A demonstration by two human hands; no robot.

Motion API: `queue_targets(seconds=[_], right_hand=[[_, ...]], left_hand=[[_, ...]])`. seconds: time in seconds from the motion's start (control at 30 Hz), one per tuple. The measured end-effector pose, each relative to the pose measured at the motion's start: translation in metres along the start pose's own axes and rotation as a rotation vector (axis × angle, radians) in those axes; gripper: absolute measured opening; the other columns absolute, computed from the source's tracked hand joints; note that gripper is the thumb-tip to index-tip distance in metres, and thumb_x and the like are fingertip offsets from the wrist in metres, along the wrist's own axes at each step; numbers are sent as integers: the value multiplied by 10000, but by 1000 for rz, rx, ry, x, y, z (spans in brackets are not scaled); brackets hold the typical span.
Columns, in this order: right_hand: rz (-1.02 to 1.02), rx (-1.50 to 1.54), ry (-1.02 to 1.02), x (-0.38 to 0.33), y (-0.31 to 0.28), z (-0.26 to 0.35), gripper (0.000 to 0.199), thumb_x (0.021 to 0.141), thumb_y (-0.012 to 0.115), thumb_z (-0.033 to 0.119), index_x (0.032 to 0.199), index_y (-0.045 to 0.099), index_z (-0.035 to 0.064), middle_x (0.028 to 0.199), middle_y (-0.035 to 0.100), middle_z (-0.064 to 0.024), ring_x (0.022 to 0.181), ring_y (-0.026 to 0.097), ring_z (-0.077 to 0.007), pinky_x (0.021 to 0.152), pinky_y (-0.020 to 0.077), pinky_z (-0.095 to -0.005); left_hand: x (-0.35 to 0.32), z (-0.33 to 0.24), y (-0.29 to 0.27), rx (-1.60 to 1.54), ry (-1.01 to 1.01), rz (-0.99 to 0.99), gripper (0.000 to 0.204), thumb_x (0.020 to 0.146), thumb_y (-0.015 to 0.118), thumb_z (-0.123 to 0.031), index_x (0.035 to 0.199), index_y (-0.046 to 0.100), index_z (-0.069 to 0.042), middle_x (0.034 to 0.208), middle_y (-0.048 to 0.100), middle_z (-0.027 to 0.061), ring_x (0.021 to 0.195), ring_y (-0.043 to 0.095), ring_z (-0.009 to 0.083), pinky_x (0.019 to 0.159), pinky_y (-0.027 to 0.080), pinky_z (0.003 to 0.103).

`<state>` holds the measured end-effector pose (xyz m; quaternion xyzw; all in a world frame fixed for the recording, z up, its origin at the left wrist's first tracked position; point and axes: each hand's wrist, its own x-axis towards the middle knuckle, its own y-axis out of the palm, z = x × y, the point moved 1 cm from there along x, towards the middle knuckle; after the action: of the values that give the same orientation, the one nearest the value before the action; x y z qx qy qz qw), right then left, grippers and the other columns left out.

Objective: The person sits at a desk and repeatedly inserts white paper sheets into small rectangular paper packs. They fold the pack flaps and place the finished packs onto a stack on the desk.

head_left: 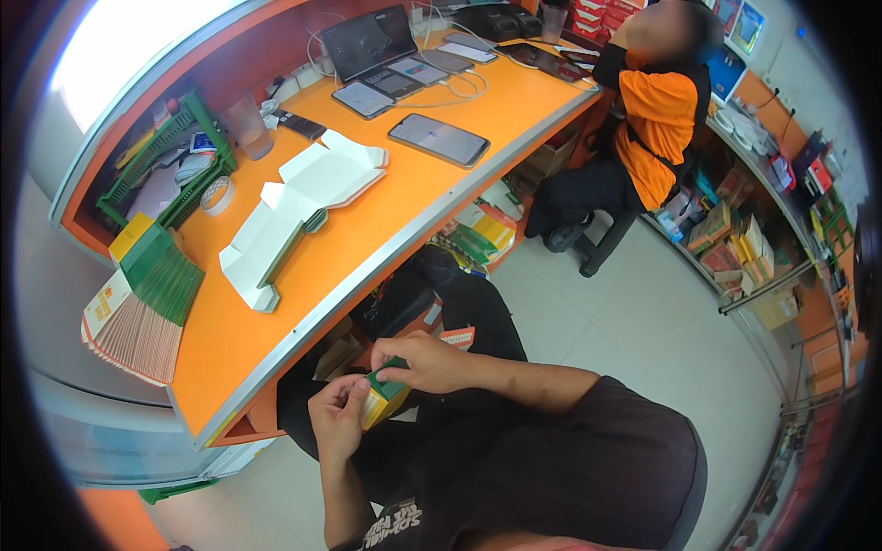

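Note:
Over my lap, both hands hold a small green and yellow carton (386,393). My left hand (338,418) grips its left side, thumb on top. My right hand (421,364) is closed over its green upper end, fingertips pressed on the edge. Just beyond the right hand, an orange and white printed piece (457,338) shows, partly hidden. On the orange desk (367,216) lies an unfolded white carton blank (299,216) with its flaps spread. A fanned stack of flat green, yellow and white cartons (152,308) rests at the desk's left end.
Phones (439,140) with cables, a clear plastic cup (246,129), a roll of tape (217,196) and a green basket (175,156) stand on the desk. A person in an orange shirt (657,119) sits at its far right end. Loaded shelves (735,243) line the right side.

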<state>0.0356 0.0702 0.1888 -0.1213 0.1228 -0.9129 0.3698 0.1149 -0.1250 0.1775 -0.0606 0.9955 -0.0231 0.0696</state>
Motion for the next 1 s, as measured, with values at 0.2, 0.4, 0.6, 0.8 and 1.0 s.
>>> queue_targets(seconds=[0.2,0.4,0.6,0.8,1.0], right_hand=[[31,112,-42,4,10,-23,190,907,721,169,974,611,29,856,668,-67,836,652,-197,782,504,-356],[150,401,75,9,17,-40,163,919,727,148,975,629,31,871,654,-12,840,600,-81,774,495,-272],[208,400,171,10,7,-29,155,944,700,126,1027,627,17,915,661,-19,876,607,-73,791,496,-255],[455,434,273,15,13,-45,208,996,642,225,1081,624,36,926,652,6,866,583,-67,791,483,-266],[346,423,182,34,-15,-49,223,1006,616,243,1098,617,39,961,643,-13,882,585,-99,798,482,-282]], left_hand=[[-1,-2,-7,163,35,59,173,928,725,-133,962,728,36,795,685,22,683,583,54,619,454,209],[2,-1,-12,127,32,151,150,933,713,-111,977,709,32,840,702,44,742,616,72,668,489,223],[8,7,-21,86,-6,186,127,941,700,-98,981,705,22,845,701,32,772,613,64,701,492,225],[5,-8,-20,190,-39,261,148,961,684,-117,1005,703,23,862,688,10,793,601,65,711,491,228],[19,-7,-54,320,-51,401,225,957,669,-115,1153,643,-6,976,699,22,840,617,71,750,497,233]])
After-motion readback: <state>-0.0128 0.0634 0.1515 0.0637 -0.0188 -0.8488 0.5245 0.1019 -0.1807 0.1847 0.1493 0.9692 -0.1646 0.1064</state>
